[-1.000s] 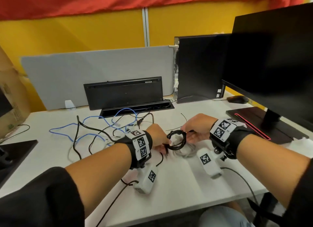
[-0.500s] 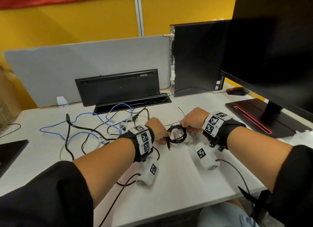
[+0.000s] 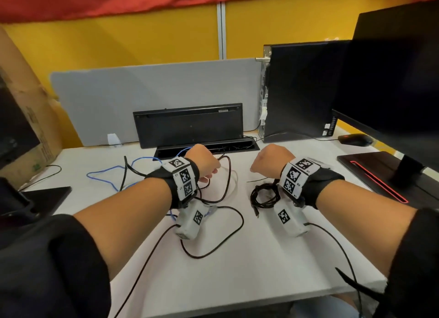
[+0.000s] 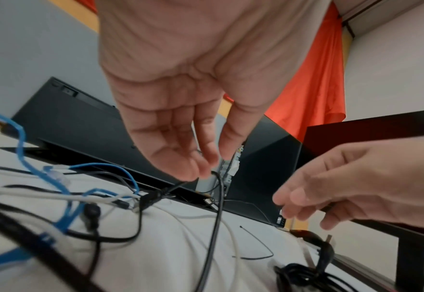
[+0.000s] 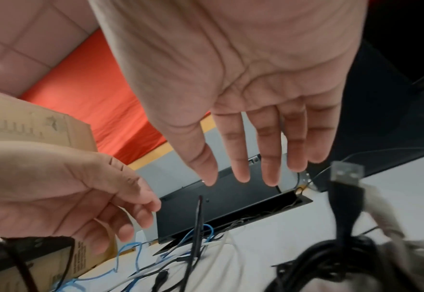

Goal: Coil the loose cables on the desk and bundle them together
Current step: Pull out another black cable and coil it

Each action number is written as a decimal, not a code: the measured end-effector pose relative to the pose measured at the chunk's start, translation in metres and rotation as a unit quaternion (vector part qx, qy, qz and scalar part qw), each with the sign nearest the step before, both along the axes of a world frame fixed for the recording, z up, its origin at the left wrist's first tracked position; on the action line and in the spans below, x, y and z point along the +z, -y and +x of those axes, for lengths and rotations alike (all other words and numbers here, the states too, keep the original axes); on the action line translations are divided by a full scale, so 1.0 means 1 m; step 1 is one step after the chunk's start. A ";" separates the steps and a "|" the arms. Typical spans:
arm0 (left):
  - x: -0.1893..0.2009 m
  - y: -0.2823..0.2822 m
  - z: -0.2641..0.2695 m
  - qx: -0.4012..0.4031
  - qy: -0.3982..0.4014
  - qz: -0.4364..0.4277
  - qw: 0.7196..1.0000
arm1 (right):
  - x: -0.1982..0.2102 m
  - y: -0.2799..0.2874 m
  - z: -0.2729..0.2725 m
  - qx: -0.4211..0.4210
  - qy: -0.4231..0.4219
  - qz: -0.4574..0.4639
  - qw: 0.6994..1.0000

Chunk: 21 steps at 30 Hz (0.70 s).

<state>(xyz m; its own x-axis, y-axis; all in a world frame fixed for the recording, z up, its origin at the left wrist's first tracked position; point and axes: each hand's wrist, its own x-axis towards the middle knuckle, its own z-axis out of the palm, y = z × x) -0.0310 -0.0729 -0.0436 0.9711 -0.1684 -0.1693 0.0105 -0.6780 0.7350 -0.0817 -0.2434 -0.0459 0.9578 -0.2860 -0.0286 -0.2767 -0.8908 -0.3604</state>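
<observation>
Both hands have let go of the coiled black cable [image 3: 263,195], which now lies on the white worktop [image 3: 237,265] just beside the right wrist. Right hand [image 5: 243,98] hovers with fingers spread, holding nothing. Left hand [image 4: 180,102] appears to pinch a thin black cable [image 4: 214,227] at its fingertips, though blur obscures the contact. Loose blue cable [image 3: 104,175] sprawls farther left.
</observation>
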 end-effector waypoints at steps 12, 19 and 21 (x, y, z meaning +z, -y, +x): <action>-0.024 -0.025 0.001 -0.122 0.107 0.060 0.985 | -0.004 -0.067 0.032 -0.070 -0.033 0.542 0.837; -0.011 -0.033 0.005 -0.138 0.139 -0.093 0.976 | 0.044 -0.072 0.027 0.017 0.075 0.543 0.836; -0.001 -0.038 0.005 -0.154 0.134 -0.130 0.970 | 0.060 -0.066 0.023 0.036 0.133 0.553 0.822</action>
